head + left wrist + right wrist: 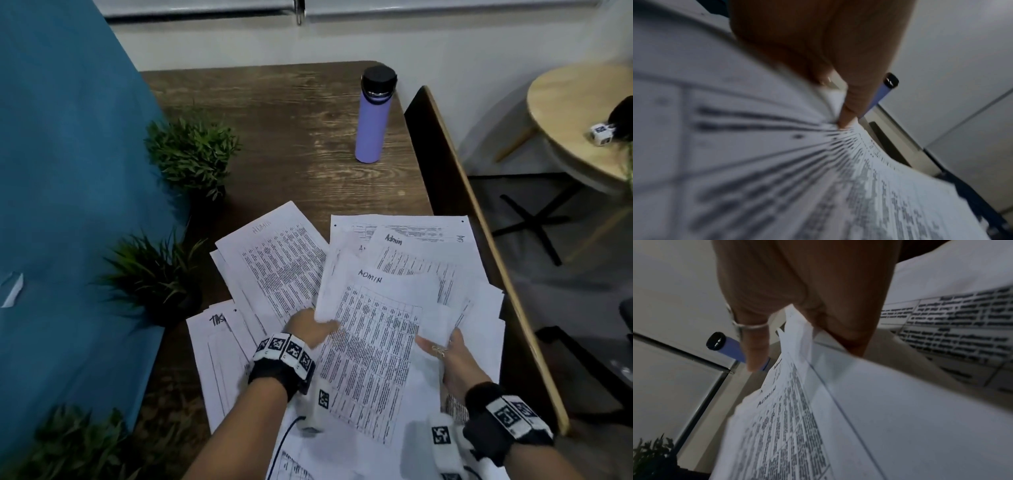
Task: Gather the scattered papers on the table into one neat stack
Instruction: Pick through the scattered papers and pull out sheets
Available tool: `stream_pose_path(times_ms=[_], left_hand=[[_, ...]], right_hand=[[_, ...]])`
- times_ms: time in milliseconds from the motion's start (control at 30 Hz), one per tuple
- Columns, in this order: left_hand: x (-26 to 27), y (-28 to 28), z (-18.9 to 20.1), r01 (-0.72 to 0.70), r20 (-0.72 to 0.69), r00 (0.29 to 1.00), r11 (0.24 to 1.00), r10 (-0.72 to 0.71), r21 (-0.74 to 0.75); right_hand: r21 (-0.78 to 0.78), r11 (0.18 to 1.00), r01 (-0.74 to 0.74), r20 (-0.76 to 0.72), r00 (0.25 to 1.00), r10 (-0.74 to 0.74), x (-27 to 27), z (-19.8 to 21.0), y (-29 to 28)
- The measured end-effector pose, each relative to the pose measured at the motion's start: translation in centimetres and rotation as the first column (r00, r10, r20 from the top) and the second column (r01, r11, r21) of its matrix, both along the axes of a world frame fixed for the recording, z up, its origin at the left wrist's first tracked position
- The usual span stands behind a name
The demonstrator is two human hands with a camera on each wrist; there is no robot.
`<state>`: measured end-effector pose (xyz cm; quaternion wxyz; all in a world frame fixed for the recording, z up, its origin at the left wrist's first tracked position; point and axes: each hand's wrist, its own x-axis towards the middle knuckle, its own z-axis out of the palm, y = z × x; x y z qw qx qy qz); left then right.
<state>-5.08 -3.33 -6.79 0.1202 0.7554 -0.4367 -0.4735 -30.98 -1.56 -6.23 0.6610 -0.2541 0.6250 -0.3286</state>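
Printed white papers (373, 335) marked "ADMIN" lie fanned and overlapping on the near half of the wooden table (291, 137). My left hand (308, 327) grips the left edge of a lifted bundle, its fingers under the sheets (777, 162). My right hand (445, 353) pinches the bundle's right side, thumb on top of the sheets (797, 402). More sheets (274, 260) lie flat to the left and others (219, 359) at the near left edge. Further pages (428, 236) spread behind the bundle toward the table's right edge.
A purple bottle (373, 116) with a black cap stands at the table's far right. Two potted plants (191, 150) (154, 274) sit along the left by a blue partition (68, 171). A wooden divider (479, 222) borders the right. Bare tabletop lies beyond the papers.
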Motion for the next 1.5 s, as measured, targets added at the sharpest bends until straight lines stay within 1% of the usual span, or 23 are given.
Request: stream_pose_path(times_ms=[33, 67, 133, 200, 267, 300, 333, 367, 400, 433, 467, 567, 700, 800, 867, 933, 1067, 1167, 1233, 1333, 1400, 1466, 1500], left_hand=[[0.2, 0.1, -0.3, -0.117, 0.013, 0.993, 0.990, 0.118, -0.081], [0.3, 0.3, -0.3, -0.187, 0.020, 0.981, 0.971, 0.192, -0.151], [-0.3, 0.8, -0.3, -0.119, 0.037, 0.991, 0.974, 0.129, -0.192], [-1.2, 1.5, -0.5, -0.051, 0.037, 0.998, 0.982, 0.058, -0.181], [-0.9, 1.8, -0.3, -0.128, 0.021, 0.991, 0.972, 0.135, -0.197], [-0.1, 1.8, 0.0, -0.225, 0.056, 0.968, 0.950, 0.243, -0.217], [1.1, 1.7, 0.1, -0.340, 0.126, 0.917, 0.908, 0.378, -0.247], [2.3, 1.8, 0.3, -0.443, 0.227, 0.840, 0.864, 0.494, -0.239], [3.5, 1.9, 0.6, -0.527, 0.325, 0.760, 0.826, 0.563, -0.199], [4.5, 1.8, 0.8, -0.590, 0.382, 0.708, 0.795, 0.594, -0.142], [5.2, 1.7, 1.3, -0.628, 0.407, 0.686, 0.773, 0.603, -0.087], [6.7, 0.3, 1.3, -0.641, 0.349, 0.712, 0.767, 0.610, -0.032], [8.2, -1.0, 0.9, -0.609, 0.272, 0.742, 0.786, 0.613, -0.107], [10.0, -1.7, 1.0, -0.542, 0.238, 0.794, 0.829, 0.559, -0.138], [11.1, -2.2, 1.0, -0.456, 0.258, 0.837, 0.876, 0.483, -0.157], [11.3, -2.9, 1.4, -0.403, 0.277, 0.841, 0.880, 0.465, -0.253], [10.3, -3.7, 2.8, -0.427, 0.127, 0.829, 0.765, 0.544, -0.483], [10.1, -3.7, 4.0, -0.467, 0.055, 0.798, 0.674, 0.600, -0.572], [10.1, -3.5, 4.8, -0.495, 0.004, 0.797, 0.659, 0.603, -0.566], [9.3, -3.1, 5.9, -0.496, -0.186, 0.863, 0.714, 0.470, -0.494], [8.5, -2.4, 6.3, -0.467, -0.315, 0.878, 0.791, 0.361, -0.394], [7.6, -1.3, 6.8, -0.457, -0.495, 0.819, 0.852, 0.290, -0.257], [7.3, -0.7, 6.8, -0.435, -0.552, 0.791, 0.877, 0.265, -0.203]], right_hand=[[-0.012, 1.000, -0.004, -0.024, 1.000, 0.003, 0.0, -0.3, 0.1], [-0.018, 1.000, -0.007, -0.037, 0.999, 0.007, 0.2, -0.2, 0.3], [-0.025, 0.999, -0.031, -0.111, 0.993, 0.028, 0.8, -0.7, 0.4], [-0.018, 0.999, -0.029, -0.194, 0.981, 0.025, 1.3, -1.4, 0.3], [0.014, 0.999, -0.031, -0.246, 0.969, 0.033, 1.6, -1.7, -0.3], [0.021, 0.999, -0.034, -0.270, 0.962, 0.039, 1.5, -1.4, -0.6], [0.025, 0.999, -0.031, -0.291, 0.956, 0.037, 1.4, -1.3, -0.9], [0.024, 1.000, -0.017, -0.305, 0.952, 0.024, 1.1, -1.0, -1.2], [0.020, 1.000, -0.010, -0.317, 0.948, 0.015, 0.9, -1.0, -1.5], [0.006, 1.000, -0.013, -0.333, 0.943, 0.014, 1.0, -0.9, -1.7], [-0.004, 1.000, -0.024, -0.351, 0.936, 0.021, 1.2, -0.9, -2.0], [-0.027, 0.999, -0.036, -0.365, 0.931, 0.024, 2.0, -0.8, -2.4], [-0.031, 0.999, -0.041, -0.314, 0.949, 0.029, 2.6, -0.6, -2.9], [-0.015, 0.999, -0.039, -0.294, 0.955, 0.033, 2.3, -0.6, -3.5], [-0.010, 0.999, -0.044, -0.275, 0.961, 0.039, 2.2, -0.4, -3.8], [-0.035, 0.999, -0.034, -0.252, 0.967, 0.024, 2.0, 0.1, -3.9], [-0.132, 0.991, -0.010, -0.193, 0.981, -0.016, 1.7, 1.7, -5.1], [-0.214, 0.977, 0.018, -0.102, 0.994, -0.040, 1.8, 4.1, -6.0], [-0.281, 0.959, 0.033, -0.008, 0.999, -0.037, 2.0, 6.0, -6.6], [-0.350, 0.936, -0.029, 0.001, 1.000, 0.031, 3.1, 8.1, -7.1], [-0.356, 0.932, -0.067, -0.012, 0.998, 0.067, 4.3, 8.6, -7.2], [-0.352, 0.930, -0.106, -0.073, 0.994, 0.085, 5.4, 8.7, -7.0], [-0.353, 0.929, -0.114, -0.104, 0.991, 0.082, 5.8, 8.5, -6.9]])
